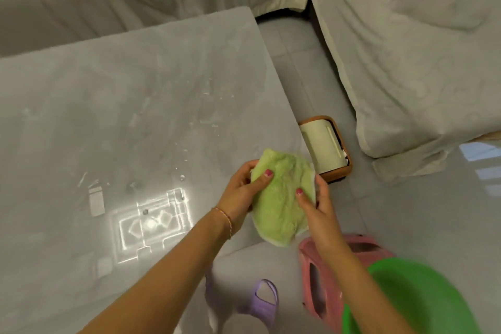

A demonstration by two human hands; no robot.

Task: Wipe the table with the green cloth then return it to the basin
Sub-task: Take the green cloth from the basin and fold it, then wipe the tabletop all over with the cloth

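Above the near right corner of the table (122, 116), I am seeing one green cloth (282, 198), and two hands are holding it in the air. The left hand (244, 192) is gripping the cloth's left edge, with the thumb curled over the front and the other fingers behind. The right hand (318, 206) is pinching the right edge, with the thumb on the front. I am counting one green basin (423, 298) at the lower right, sitting on one pink stool (325, 279). One purple slipper (264, 301) is lying on the floor, and one brown tissue box (328, 149) is standing just beside the table. Water drops are lying on the table.
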